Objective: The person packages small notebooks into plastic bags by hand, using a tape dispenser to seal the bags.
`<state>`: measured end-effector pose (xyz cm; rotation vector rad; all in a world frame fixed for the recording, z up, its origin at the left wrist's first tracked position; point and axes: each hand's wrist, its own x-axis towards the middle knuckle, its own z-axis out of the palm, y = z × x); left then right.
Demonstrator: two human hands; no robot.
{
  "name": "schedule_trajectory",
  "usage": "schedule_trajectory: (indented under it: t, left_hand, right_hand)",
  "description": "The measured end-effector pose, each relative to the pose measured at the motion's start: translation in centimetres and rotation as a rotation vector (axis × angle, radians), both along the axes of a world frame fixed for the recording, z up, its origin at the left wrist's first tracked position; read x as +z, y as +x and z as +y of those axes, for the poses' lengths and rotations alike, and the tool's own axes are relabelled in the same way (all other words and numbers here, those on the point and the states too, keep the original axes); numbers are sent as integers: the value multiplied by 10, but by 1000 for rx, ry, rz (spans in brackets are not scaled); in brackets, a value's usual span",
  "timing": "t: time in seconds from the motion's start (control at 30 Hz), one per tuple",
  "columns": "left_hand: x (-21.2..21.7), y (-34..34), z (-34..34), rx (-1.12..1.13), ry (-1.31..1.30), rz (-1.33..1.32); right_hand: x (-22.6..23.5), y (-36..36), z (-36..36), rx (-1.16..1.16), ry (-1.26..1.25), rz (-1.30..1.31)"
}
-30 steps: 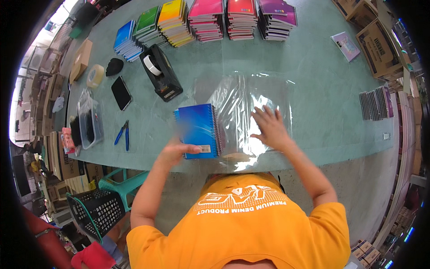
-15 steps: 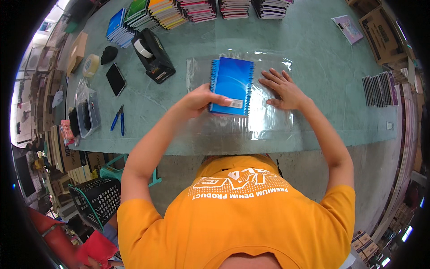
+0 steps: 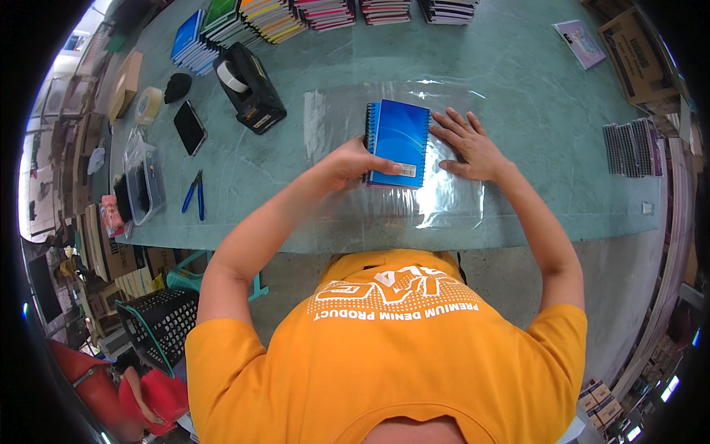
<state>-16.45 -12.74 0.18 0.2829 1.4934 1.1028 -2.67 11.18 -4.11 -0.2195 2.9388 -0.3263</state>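
Head view: blue spiral notebook [image 3: 398,142] on clear plastic sheet [image 3: 444,200], green table [image 3: 518,81]. Left hand [image 3: 355,159] grips its lower-left edge, thumb across the cover beside a small pale label. Right hand [image 3: 467,145] lies flat, fingers spread, just right of notebook. Black tape dispenser [image 3: 250,87] up-left of notebook; brown carton [image 3: 636,55] far right.

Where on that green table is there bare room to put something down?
Bare table lies between the clear plastic sheet and the spiral pads at right, and between the tape dispenser and sheet. The far edge, lined with notebook stacks, is crowded.
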Motion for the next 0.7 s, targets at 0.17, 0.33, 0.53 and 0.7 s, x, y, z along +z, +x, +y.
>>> schedule_trajectory:
  t: [0.17, 0.33, 0.53, 0.7]
  left_hand:
    - [1, 1, -13, -118, -144, 421]
    - [-14, 12, -25, 92, 54, 281]
    - [-37, 22, -33, -1, 58, 703]
    - [-39, 21, -28, 60, 182, 530]
  right_hand:
    - [2, 1, -56, -416, -848, 172]
    - [-26, -6, -109, -678, -1405, 229]
    - [-24, -3, -118, -652, -1310, 241]
    - [-24, -2, -122, -658, -1287, 289]
